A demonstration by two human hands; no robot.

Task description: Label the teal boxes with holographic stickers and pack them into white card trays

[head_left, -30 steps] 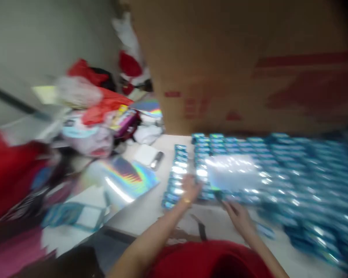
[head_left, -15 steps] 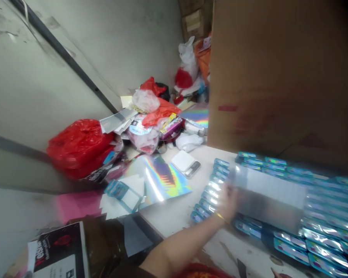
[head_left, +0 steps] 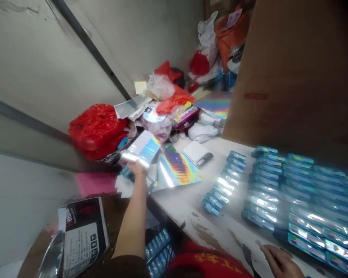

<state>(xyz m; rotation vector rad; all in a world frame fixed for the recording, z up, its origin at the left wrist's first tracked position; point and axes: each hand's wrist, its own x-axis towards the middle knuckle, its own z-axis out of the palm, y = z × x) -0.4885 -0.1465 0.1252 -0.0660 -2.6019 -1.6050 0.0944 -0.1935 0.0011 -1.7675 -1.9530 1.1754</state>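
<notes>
Starting left of the grip, we have a printed box (head_left: 85,231) on the near side and a red bag (head_left: 95,129) on the far side. And here's the grip itself: our left hand (head_left: 135,168) is closed on the near edge of a shiny sheet (head_left: 143,147), which reaches out beyond the fingers. We'd guess the edge hold lets the rest lie flat and unbent. Just right of the grip, a rainbow sheet (head_left: 178,170) rests on the table (head_left: 188,199), with a scale (head_left: 195,151) past it, perhaps set back to spare working room. Further right, a short row of blue packs (head_left: 224,181) stands apart from a larger block of packs (head_left: 265,189); lined up, we'd say, to keep them orderly. Far right of the grip, on the near side, comes our right hand (head_left: 282,264), low in view; whether it grasps anything, we can't tell.
</notes>
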